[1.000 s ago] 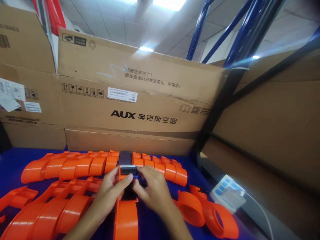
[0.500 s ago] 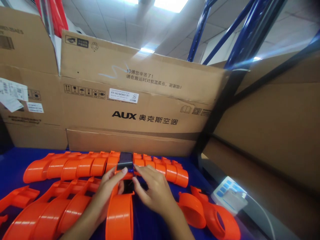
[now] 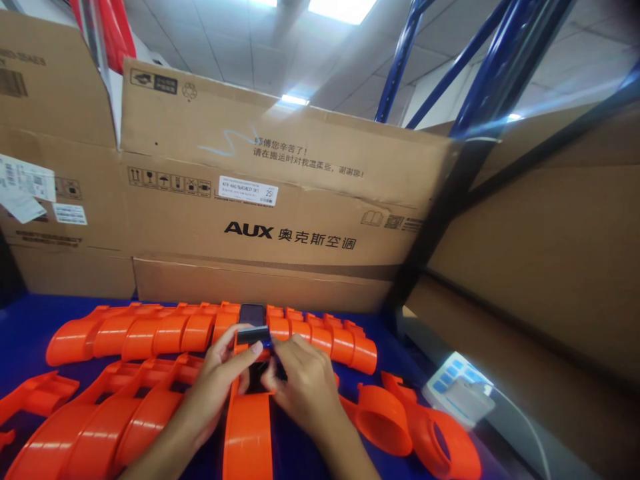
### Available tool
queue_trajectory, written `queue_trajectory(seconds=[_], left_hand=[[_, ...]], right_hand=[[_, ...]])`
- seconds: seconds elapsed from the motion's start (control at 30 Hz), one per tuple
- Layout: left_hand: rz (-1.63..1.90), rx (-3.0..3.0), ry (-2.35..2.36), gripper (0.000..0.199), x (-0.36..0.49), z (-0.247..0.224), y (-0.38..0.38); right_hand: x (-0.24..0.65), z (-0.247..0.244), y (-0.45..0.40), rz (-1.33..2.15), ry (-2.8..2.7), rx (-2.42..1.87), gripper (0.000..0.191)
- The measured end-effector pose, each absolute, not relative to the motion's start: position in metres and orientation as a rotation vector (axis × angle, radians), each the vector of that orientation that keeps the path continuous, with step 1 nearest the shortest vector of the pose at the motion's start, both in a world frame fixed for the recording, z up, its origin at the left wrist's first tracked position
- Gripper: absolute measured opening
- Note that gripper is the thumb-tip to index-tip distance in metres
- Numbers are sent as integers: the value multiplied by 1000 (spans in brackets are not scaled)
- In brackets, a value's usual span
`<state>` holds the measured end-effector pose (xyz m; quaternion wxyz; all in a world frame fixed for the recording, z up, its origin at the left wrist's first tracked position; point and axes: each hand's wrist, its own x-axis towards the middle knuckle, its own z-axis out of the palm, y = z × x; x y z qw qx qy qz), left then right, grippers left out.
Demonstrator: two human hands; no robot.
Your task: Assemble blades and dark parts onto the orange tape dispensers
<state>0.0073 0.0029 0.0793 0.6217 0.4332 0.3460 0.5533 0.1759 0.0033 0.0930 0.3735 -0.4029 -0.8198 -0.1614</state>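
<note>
My left hand (image 3: pixel 220 373) is wrapped round the upper end of an orange plastic part (image 3: pixel 249 433), its thumb on top. A dark, ridged strip (image 3: pixel 253 335) sits across that end. On the right side of the part, my right hand (image 3: pixel 303 373) has its fingers curled together by a small blue piece (image 3: pixel 266 343); whatever they pinch is too small or hidden to name. Just behind the strip stands a dark rectangular device (image 3: pixel 252 314), between curved orange parts (image 3: pixel 139 337) lined up in a row.
More orange parts lie at the front left (image 3: pixel 103 423) and right (image 3: pixel 383 417) on the blue surface (image 3: pixel 30 303). A cardboard panel (image 3: pixel 300 200) stands behind. A white power strip (image 3: pixel 457 387) with a cable is at the right, beside a blue rack post (image 3: pixel 480 100).
The held orange part has shifted slightly right and its dark strip has tilted into view, apart from the device behind. My right fingers have curled in closer against the part.
</note>
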Motion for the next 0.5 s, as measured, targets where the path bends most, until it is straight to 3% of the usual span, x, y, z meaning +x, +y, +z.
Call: queue_trajectory(seconds=[0.23, 0.5], left_hand=[[1298, 1033, 796, 38, 6, 77, 4], [1347, 988, 810, 44, 8, 84, 0]], right_hand=[[173, 93, 1, -375, -2087, -988, 21], [183, 99, 3, -273, -2119, -912, 23]])
